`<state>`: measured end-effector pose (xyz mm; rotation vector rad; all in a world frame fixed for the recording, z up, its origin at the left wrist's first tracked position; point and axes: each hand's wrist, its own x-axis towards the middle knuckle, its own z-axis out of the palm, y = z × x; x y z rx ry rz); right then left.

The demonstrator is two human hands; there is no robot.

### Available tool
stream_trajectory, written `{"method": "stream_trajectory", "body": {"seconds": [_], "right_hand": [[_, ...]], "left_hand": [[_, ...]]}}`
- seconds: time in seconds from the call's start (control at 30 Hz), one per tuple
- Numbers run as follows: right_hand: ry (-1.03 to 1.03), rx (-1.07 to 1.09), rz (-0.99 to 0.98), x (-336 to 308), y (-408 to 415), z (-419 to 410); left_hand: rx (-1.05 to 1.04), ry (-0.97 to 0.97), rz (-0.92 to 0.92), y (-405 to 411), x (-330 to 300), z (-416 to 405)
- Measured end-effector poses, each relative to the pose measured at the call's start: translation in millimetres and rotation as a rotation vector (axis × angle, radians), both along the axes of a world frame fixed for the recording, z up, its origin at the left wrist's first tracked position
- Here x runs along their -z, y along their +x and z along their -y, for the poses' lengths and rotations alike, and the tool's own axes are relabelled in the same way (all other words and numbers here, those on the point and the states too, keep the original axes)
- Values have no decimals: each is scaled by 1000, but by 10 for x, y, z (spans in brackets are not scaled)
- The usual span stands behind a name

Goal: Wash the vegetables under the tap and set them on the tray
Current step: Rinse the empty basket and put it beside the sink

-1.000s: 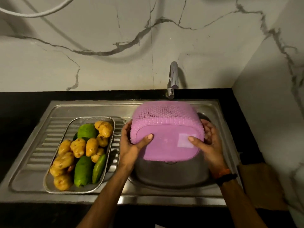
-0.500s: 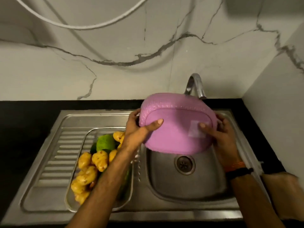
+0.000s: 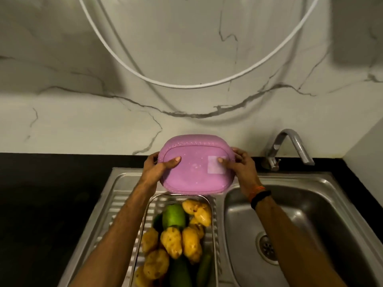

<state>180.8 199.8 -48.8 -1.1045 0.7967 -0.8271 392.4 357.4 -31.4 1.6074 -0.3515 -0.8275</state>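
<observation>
A pink plastic basket [image 3: 194, 164] is held upside down above the far end of the drainboard, its flat bottom facing me. My left hand [image 3: 159, 168] grips its left rim, thumb across the bottom. My right hand [image 3: 240, 165] grips its right rim, thumb on a pale label. Just below it, the metal tray [image 3: 154, 200] lies on the drainboard, filled with several yellow potatoes [image 3: 190, 241] and green vegetables [image 3: 173, 216]. The tap [image 3: 290, 146] stands to the right, with no water running.
The steel sink basin [image 3: 323, 220] with its drain [image 3: 267, 246] lies to the right of the tray. Black countertop [image 3: 51, 193] spreads left of the drainboard [image 3: 122, 201]. A white hose [image 3: 186, 85] loops over the marble wall behind.
Both hands have carried the upturned pink basket from over the sink basin to the left, to above the far end of the tray. The camera view has shifted too.
</observation>
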Motion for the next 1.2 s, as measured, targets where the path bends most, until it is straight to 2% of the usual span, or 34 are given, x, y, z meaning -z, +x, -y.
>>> {"method": "stream_trajectory", "body": {"seconds": [0.4,0.73,1.03,1.2], "right_hand": [[55,10,-75,453,625,155],[41,69,-74,619,723,221],[44,76,-99,563,612,135],[-21,102,-166,404,335,1]], "left_hand": [[-18,18,-50,562,460,197],[-27,-4,-89,699,620,292],[-55,-16,-49,566,498,152],[-85,-2,62,293,249,-2]]}}
